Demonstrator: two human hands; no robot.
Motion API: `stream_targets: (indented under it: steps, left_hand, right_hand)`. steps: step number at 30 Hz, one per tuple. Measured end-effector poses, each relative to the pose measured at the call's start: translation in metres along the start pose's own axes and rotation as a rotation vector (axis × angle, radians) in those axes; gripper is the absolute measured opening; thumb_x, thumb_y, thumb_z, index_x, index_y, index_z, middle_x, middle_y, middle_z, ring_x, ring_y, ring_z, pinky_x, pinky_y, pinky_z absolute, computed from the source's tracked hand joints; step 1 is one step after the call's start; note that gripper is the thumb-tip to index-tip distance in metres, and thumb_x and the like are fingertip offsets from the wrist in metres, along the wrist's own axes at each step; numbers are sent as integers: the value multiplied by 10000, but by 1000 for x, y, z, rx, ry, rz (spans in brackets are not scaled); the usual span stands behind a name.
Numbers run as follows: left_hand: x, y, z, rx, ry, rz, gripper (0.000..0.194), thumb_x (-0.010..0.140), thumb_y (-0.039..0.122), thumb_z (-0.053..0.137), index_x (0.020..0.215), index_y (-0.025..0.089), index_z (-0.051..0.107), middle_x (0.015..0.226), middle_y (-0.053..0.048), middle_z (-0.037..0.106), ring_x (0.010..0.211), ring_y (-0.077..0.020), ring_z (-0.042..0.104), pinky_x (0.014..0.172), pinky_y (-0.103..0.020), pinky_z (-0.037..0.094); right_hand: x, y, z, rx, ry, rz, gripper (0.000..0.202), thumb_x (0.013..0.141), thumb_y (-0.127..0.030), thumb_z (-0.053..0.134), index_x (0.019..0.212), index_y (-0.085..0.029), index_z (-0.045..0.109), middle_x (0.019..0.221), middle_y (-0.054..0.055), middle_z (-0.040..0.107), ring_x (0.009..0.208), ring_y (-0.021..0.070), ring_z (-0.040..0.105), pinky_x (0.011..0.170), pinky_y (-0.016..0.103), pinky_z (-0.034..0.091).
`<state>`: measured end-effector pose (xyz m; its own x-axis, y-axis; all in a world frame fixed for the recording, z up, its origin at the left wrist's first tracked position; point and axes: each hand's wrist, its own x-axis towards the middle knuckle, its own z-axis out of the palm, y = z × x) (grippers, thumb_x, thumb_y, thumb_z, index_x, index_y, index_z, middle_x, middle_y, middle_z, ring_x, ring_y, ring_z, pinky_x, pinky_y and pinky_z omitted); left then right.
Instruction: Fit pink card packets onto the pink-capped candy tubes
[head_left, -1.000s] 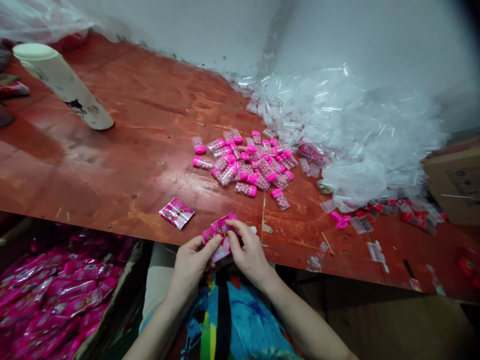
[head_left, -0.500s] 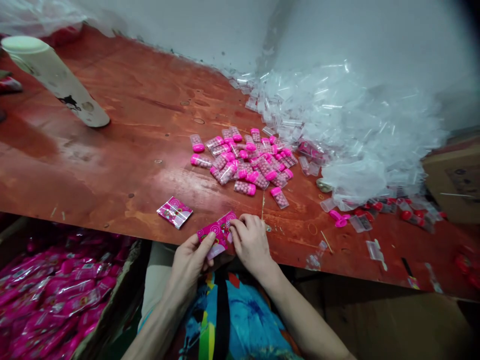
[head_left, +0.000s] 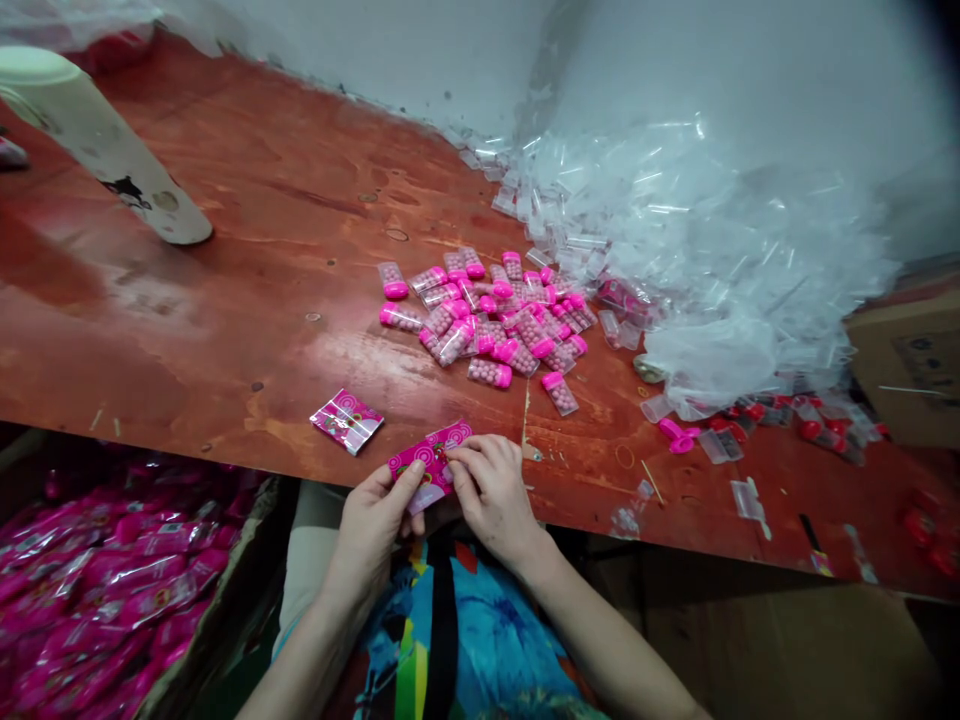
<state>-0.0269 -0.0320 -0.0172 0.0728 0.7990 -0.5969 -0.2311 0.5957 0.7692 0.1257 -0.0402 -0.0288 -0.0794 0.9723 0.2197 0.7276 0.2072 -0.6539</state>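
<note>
A flat pink printed wrapper point(head_left: 433, 452) is stretched between my two hands at the table's front edge. My left hand point(head_left: 377, 512) pinches its left end, thumb on top. The fingers of my right hand point(head_left: 491, 487) are closed at its right end; the fingertips partly cover that end. Just left of it, a small stack of similar pink wrappers point(head_left: 347, 420) lies flat on the table. Beyond my hands is a pile of small clear candy bottles point(head_left: 487, 315) with pink caps and pale pink balls inside. One bottle point(head_left: 559, 394) lies a little apart, nearest my right hand.
A big heap of clear empty containers and plastic point(head_left: 697, 230) fills the table's back right. Red-capped pieces point(head_left: 814, 428) lie near it. A pale tumbler point(head_left: 112, 150) stands at left. Below the table edge, a box holds pink-wrapped packs point(head_left: 135, 590). A cardboard box point(head_left: 911, 360) is at right.
My right hand has shifted slightly left along the wrapper, its fingertips now further in from the end. My left hand still grips the other end. The view has moved slightly.
</note>
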Motion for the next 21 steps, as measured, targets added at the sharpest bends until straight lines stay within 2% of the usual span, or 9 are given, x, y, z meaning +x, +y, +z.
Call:
stream_targets:
  steps: [11,21]
  left_hand:
    - [6,-4,-2,8,-14,5,345,761,470,693,833,134,661,387,35,516,354,-60,384,395,-165,268]
    - [8,-3,-3,46,-22,-11,390,777,470,673,949,120,665,384,30,532,332,-71,417,385,-164,267]
  right_hand:
    - [2,-8,1,151,-58,5,121,948,-218,521,993,-214,632,956,40,676,942,205,570,914,401,365]
    - [5,-7,3,233,-27,35,154,920,-156,556,1037,-223,632,971,30,690,938,191,589,901,386,380]
